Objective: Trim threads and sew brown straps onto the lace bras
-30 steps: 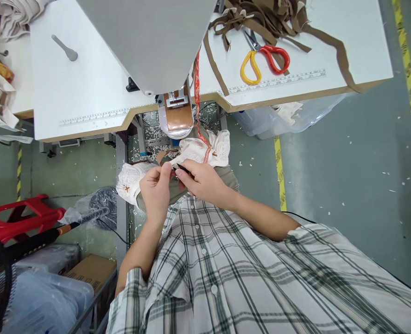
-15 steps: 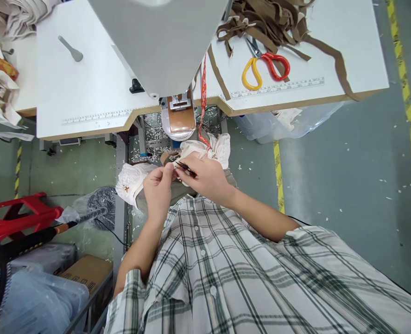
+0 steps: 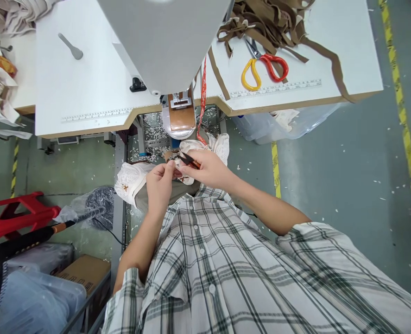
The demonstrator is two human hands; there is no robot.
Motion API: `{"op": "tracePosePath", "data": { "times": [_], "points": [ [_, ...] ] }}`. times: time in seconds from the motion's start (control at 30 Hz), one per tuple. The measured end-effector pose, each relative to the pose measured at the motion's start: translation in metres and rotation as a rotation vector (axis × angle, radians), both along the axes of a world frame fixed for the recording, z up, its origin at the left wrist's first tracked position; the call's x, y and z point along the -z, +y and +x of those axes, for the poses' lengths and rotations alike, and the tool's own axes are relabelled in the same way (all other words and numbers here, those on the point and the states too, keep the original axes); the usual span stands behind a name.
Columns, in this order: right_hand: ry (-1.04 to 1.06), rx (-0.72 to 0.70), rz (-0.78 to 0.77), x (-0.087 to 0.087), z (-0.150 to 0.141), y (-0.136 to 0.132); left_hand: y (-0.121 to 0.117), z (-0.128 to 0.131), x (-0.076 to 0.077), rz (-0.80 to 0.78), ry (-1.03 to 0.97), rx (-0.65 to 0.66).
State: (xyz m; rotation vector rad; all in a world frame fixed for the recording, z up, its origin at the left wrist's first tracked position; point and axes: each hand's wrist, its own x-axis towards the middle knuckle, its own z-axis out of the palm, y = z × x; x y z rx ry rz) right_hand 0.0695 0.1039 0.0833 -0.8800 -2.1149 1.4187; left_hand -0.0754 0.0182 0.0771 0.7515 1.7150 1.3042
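Front and centre, just below the bench's (image 3: 87, 99) notched front edge, both hands are at work over the lap! The right hand (image 3: 210, 169) is closed around black thread snips (image 3: 190, 160), the handle end tucked into its fingers and the dark blades jutting out on the side facing the left hand (image 3: 159, 183). And look at the line of them: the long axis runs on a shallow slant, points up and away to the left, grip end down to the right. The tips stand just beside the left fingertips; whether they touch anything is too small to tell.

Over to the left hand, thumb and forefinger pinched together on the pale edge of a white lace garment (image 3: 132, 182). That garment stretches crosswise over the lap, one cup-like end out beyond the left hand, the other beyond the right hand towards the bench.

Up above, the sewing machine (image 3: 167, 46) hangs over the notch, a red cord (image 3: 203, 93) dropping past the edge beside it. Out right, scissors (image 3: 265, 70) with one yellow and one red handle lie near the bench's front edge, blades pointing back into brown fabric strips (image 3: 275, 28).
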Motion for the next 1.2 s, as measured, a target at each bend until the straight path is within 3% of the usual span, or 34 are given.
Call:
{"op": "tracePosePath", "data": {
  "times": [0.1,0.2,0.27,0.37,0.5,0.63,0.8,0.9,1.03,1.13,1.2],
  "points": [
    [0.178,-0.032,-0.361,0.007,0.008,0.005,0.0,-0.001,0.002,0.032,-0.087,-0.043],
    [0.268,0.02,-0.487,0.014,0.013,0.005,0.0,-0.002,-0.001,0.046,-0.123,-0.041],
    [0.253,0.107,-0.378,0.016,0.015,0.006,0.0,-0.003,-0.003,0.041,-0.145,-0.028],
    [0.109,0.194,-0.034,0.014,0.016,0.007,0.001,-0.003,-0.005,0.028,-0.156,-0.016],
    [0.008,0.133,0.212,0.008,0.015,0.001,0.002,-0.002,-0.007,0.02,-0.088,0.0],
    [-0.048,0.064,0.385,0.002,0.006,-0.009,0.002,0.001,-0.014,-0.008,0.156,0.06],
    [-0.197,0.038,0.394,-0.005,-0.003,-0.011,0.002,0.005,-0.019,-0.011,0.385,0.094],
    [-0.209,0.045,0.251,-0.003,0.0,-0.001,0.004,0.003,-0.013,-0.025,0.275,0.107],
    [-0.235,0.254,0.206,0.015,0.021,0.024,0.004,-0.005,-0.005,0.003,0.074,0.086],
    [-0.484,0.279,0.316,0.02,0.045,0.041,-0.001,-0.01,-0.017,-0.012,0.19,0.12],
    [-0.626,0.248,0.406,0.012,0.059,0.047,-0.003,-0.013,-0.031,-0.047,0.337,0.127]
  ]
}}
